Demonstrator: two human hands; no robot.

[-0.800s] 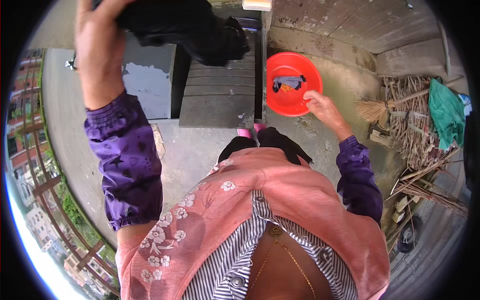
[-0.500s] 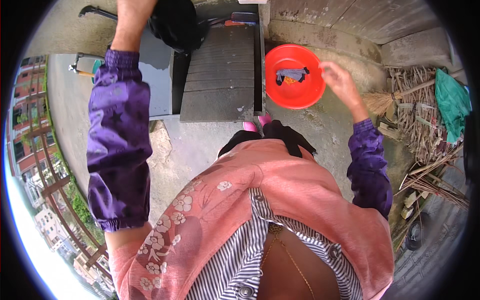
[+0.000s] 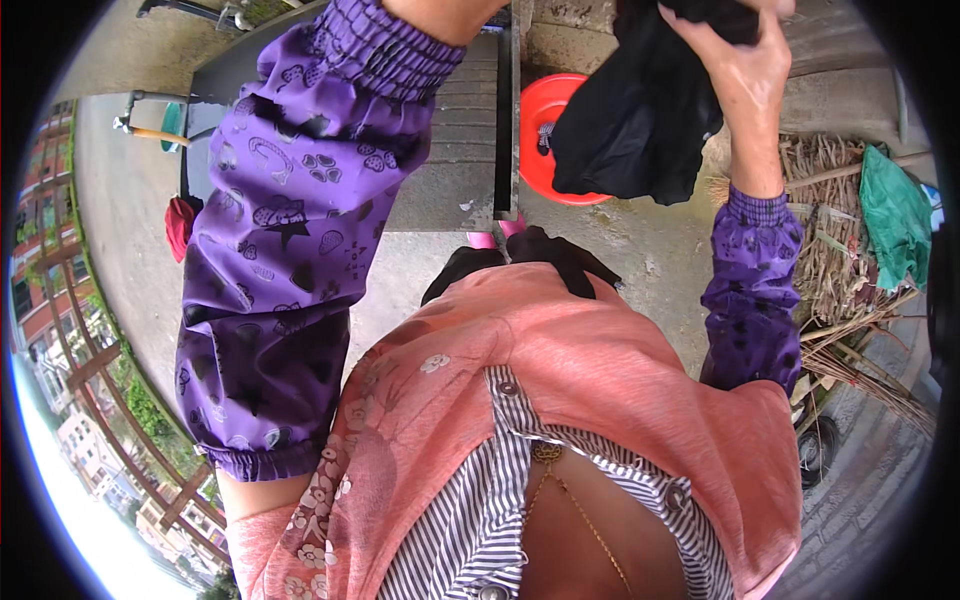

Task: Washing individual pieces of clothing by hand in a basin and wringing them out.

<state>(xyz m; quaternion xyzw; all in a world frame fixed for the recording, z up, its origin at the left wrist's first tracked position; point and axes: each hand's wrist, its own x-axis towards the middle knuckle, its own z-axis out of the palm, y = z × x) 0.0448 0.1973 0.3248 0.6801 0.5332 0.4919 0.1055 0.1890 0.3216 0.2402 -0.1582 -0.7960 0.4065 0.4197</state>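
A black cloth garment (image 3: 640,120), its exact kind not clear, hangs down at the upper right. My right hand (image 3: 750,75) is closed on its upper part, thumb and fingers gripping the fabric at the frame's top edge. Behind the garment, and partly covered by it, stands a red plastic basin (image 3: 540,165). A bit of striped cloth (image 3: 545,138) shows inside the basin. My left forearm in a purple sleeve (image 3: 290,200) reaches up across the dark washing slab (image 3: 440,195). Only bare wrist shows there; the left hand lies beyond the top edge.
A ridged stone washboard surface lies left of the basin. A tap pipe (image 3: 150,100) and a red cloth (image 3: 179,228) are farther left. Bundled sticks (image 3: 830,240) and a green sheet (image 3: 893,220) stand at the right. My pink shoes (image 3: 482,240) are below the slab.
The black garment has moved from above the slab on the left to over the basin. My right hand has risen and now grips it. My left arm has swung rightward.
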